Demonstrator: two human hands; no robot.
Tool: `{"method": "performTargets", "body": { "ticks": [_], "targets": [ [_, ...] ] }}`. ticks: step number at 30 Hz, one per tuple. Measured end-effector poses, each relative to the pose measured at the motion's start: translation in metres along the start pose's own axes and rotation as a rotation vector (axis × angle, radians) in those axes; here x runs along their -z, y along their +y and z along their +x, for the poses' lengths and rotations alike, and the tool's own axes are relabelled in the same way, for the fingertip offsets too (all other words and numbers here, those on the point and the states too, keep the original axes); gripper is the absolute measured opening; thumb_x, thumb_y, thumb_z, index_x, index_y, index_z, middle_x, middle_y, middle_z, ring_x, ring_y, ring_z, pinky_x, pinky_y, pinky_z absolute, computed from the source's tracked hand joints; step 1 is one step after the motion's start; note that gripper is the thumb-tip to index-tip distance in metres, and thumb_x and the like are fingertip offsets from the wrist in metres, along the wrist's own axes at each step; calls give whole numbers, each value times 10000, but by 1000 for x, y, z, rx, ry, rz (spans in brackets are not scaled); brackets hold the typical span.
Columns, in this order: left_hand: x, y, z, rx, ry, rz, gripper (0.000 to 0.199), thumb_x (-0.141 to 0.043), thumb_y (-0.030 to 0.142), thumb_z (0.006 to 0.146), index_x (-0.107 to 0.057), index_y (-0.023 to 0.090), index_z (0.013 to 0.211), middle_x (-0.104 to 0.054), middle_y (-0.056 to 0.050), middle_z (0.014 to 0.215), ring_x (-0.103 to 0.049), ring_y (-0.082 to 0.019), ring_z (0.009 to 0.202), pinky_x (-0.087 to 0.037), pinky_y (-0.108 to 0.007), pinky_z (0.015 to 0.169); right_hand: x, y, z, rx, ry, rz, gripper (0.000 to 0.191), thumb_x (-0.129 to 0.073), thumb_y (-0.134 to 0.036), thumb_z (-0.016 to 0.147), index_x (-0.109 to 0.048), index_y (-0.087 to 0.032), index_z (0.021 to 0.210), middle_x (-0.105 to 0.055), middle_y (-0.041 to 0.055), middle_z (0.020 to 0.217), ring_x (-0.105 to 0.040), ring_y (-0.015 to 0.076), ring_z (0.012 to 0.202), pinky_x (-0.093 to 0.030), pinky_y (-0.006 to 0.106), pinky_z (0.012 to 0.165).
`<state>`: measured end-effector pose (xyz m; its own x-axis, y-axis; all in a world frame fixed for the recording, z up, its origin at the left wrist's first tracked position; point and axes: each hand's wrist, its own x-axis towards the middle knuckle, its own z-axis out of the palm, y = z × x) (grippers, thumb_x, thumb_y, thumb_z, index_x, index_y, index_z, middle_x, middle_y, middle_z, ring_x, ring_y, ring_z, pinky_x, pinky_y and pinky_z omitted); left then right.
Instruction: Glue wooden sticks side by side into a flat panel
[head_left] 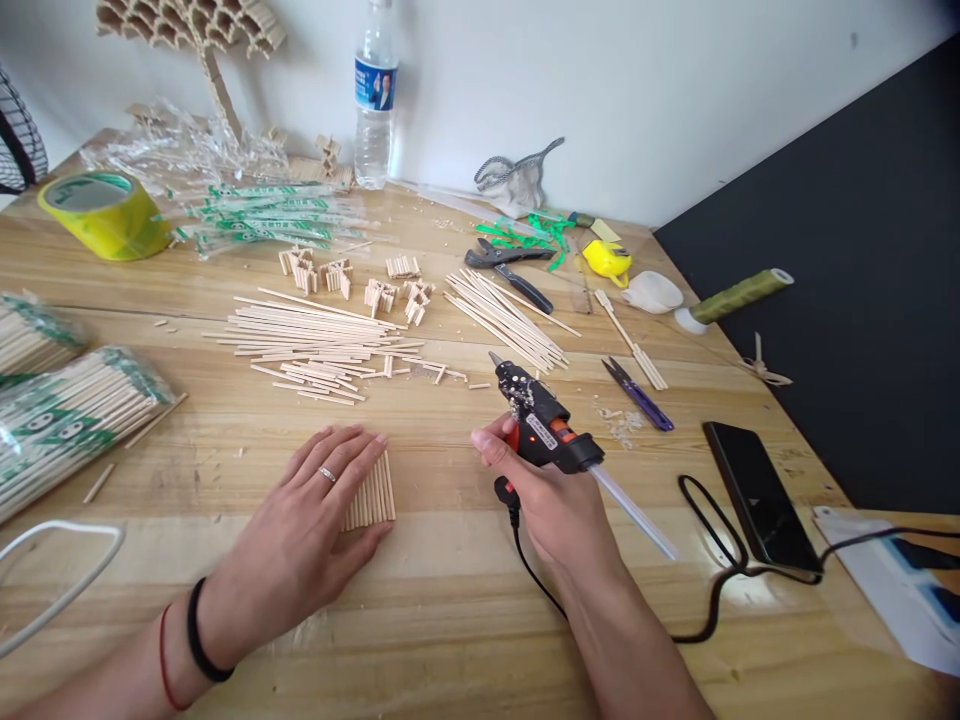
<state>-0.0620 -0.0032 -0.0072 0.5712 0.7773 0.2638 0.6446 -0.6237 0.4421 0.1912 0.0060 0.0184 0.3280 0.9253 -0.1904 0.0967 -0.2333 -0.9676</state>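
My left hand [315,510] lies over a small flat panel of short wooden sticks [379,492], its fingers along the top and the thumb at the near right corner; part of the panel is hidden under the palm. To the right, my right hand [551,495] is wrapped round a black glue gun [536,420], whose nozzle points up and left above the table. A clear glue stick [634,510] sticks out of its back end. Beyond my hands lie loose long sticks [307,330], another bundle of sticks [510,320] and small stick assemblies [379,296].
Bagged sticks [75,425] and yellow tape [105,215] are at the left. A bottle [375,110] stands by the wall. Pliers [514,268], purple snips [637,393], a black phone-like device [761,495] and a black cable [716,600] lie on the right.
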Motion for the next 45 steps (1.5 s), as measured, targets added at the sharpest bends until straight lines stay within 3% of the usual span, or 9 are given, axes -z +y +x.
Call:
{"method": "performTargets", "body": {
  "ticks": [6,12,18,21,24,29,32,36,45],
  "targets": [
    [-1,-2,0,-66,27,-4,536,-647,271,1056,-466,132,1542,-692,-158,1388,-586,-310,1330,-437,-501,1184,-2,7,-4,22,-94,25,386,-817,-567,875,-604,-249,821,-636,-23,731,-613,204,731,-476,378,780],
    [-1,-2,0,-49,49,-44,480,-658,254,1055,-507,189,1506,-703,-128,1383,-617,-297,1287,-485,-464,1119,-3,6,-5,-26,-93,-63,436,-837,-616,840,-610,-244,822,-621,-20,719,-602,198,705,-478,357,723],
    [9,-4,-2,122,100,-235,500,-650,396,1066,-470,267,1515,-686,-93,1407,-663,-265,1293,-555,-404,1097,-6,-3,-4,111,-178,-126,328,-798,-538,885,-678,-234,862,-665,6,795,-617,204,733,-498,340,698],
    [11,-8,-5,228,119,-402,543,-648,421,1066,-429,331,1556,-634,-67,1520,-637,-250,1380,-546,-376,1143,-6,-3,-8,88,-179,-92,330,-798,-555,892,-707,-239,868,-664,9,767,-605,208,720,-471,334,645],
    [11,-11,-6,281,149,-526,539,-641,422,1072,-426,368,1563,-598,-54,1578,-581,-251,1461,-519,-373,1191,-5,1,-10,22,-280,24,377,-803,-584,890,-693,-232,808,-642,18,717,-580,214,698,-473,349,629],
    [14,-14,-5,283,192,-476,518,-642,418,1071,-456,335,1548,-635,-105,1533,-590,-307,1454,-527,-455,1186,-2,10,-12,-48,-528,292,367,-816,-515,891,-675,-208,747,-568,11,688,-547,193,643,-469,361,619],
    [13,-15,-7,268,253,-517,579,-651,516,1048,-455,334,1562,-617,-135,1547,-586,-335,1453,-531,-499,1183,-2,12,-16,-56,-519,303,374,-850,-526,840,-678,-207,745,-554,10,694,-516,197,674,-435,372,662],
    [11,-15,-7,259,339,-594,677,-715,594,977,-459,354,1556,-626,-139,1515,-646,-319,1375,-574,-465,1132,-4,11,-21,-43,-578,251,453,-820,-613,814,-624,-221,697,-483,5,666,-446,199,663,-378,376,653],
    [16,-10,0,176,208,-474,639,-787,415,946,-472,270,1483,-636,-105,1369,-664,-270,1233,-560,-386,1058,-2,9,-30,-140,-618,247,441,-862,-564,789,-625,-211,671,-488,5,664,-453,197,663,-366,361,648]
  ]
}}
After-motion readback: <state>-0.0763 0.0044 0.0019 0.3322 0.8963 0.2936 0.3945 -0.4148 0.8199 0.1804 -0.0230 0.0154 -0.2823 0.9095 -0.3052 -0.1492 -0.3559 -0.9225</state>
